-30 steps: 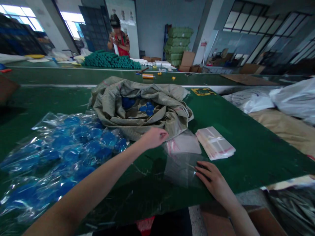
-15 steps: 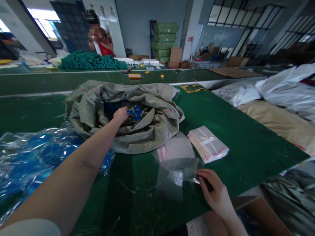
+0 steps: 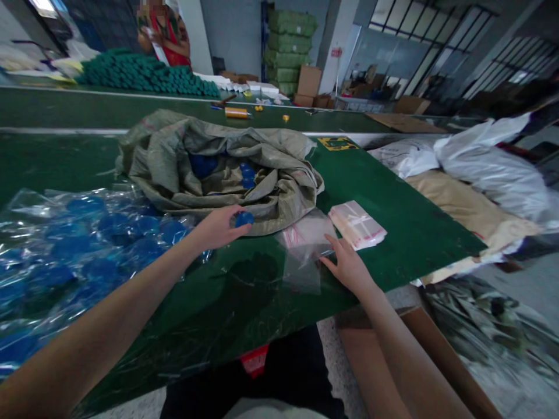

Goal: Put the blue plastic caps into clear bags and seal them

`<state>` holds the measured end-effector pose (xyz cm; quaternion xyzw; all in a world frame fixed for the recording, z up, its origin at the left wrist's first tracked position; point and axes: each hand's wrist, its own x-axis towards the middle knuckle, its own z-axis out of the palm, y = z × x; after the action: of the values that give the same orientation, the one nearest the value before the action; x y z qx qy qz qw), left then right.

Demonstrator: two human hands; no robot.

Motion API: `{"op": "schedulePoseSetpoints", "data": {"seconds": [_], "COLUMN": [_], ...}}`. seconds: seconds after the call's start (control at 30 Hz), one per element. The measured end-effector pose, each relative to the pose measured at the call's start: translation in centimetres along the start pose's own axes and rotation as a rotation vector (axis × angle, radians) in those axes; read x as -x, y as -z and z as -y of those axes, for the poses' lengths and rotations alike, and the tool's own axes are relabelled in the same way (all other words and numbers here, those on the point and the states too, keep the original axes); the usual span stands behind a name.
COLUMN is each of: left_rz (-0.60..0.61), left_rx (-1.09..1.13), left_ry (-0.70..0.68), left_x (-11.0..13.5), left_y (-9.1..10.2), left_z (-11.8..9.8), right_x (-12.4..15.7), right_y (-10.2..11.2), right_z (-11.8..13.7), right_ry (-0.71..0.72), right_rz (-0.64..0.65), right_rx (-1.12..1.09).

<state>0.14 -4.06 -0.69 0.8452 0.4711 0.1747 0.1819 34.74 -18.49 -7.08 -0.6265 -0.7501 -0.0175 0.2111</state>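
Gripping a blue cap (image 3: 243, 219) in your left hand (image 3: 216, 228), you have drawn it out of the sack (image 3: 271, 152); the fingers clench it just beside the sack's near fold. Your right hand (image 3: 347, 267) lies open, its fingers (image 3: 328, 260) released on a clear bag (image 3: 301, 273), with a stack of bags (image 3: 357, 224) just past the fingertips.

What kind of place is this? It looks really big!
This is probably a factory packing room. There's a long green workbench, a woven sack of blue plastic caps, a stack of clear plastic bags, and cardboard boxes at the back.
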Motion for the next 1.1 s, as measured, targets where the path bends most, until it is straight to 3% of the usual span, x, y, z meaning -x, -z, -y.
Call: {"op": "schedulePoseSetpoints", "data": {"seconds": [0.13,0.27,0.3,0.4,0.47,0.57,0.63,0.73,0.8,0.93,1.1], "left_rz": [0.099,0.063,0.060,0.092,0.101,0.038,0.012,-0.043,-0.123,-0.220,-0.472], "left_rx": [-0.084,-0.234,-0.218,-0.002,0.182,0.433,0.643,1.039,1.202,1.258,1.393], "left_ry": [-0.031,-0.051,-0.058,-0.020,0.026,0.066,0.107,0.212,0.284,0.401,0.483], "left_x": [5.7,9.1,9.6,10.3,10.1,9.2,8.4,7.3,6.7,6.2,6.0], "left_y": [-1.7,-1.7,-1.5,-1.2,-1.0,-0.8,-0.7,-0.8,-1.2,-2.8,-4.0], "left_z": [0.0,0.4,0.5,1.0,1.3,1.8,1.9,1.8,1.9,2.5,2.4], "right_x": [-1.8,-4.6,-5.4,-7.8,-9.4,-11.4,-12.5,-13.5,-13.8,-13.2,-11.6], "right_y": [0.8,3.0,3.3,2.9,1.7,-0.8,-2.4,-4.4,-5.5,-6.7,-6.9], "right_z": [0.4,3.4,4.5,8.1,10.3,12.9,13.9,14.7,14.7,14.7,15.6], "right_ry": [0.115,0.103,0.056,-0.065,-0.058,0.103,0.304,0.592,0.689,0.695,0.436], "right_rz": [-0.027,-0.161,-0.174,-0.026,0.020,-0.089,-0.177,-0.166,-0.135,-0.125,-0.228], "right_rx": [-0.088,-0.388,-0.504,-0.869,-0.959,-0.832,-0.660,-0.423,-0.315,-0.260,-0.316]}}
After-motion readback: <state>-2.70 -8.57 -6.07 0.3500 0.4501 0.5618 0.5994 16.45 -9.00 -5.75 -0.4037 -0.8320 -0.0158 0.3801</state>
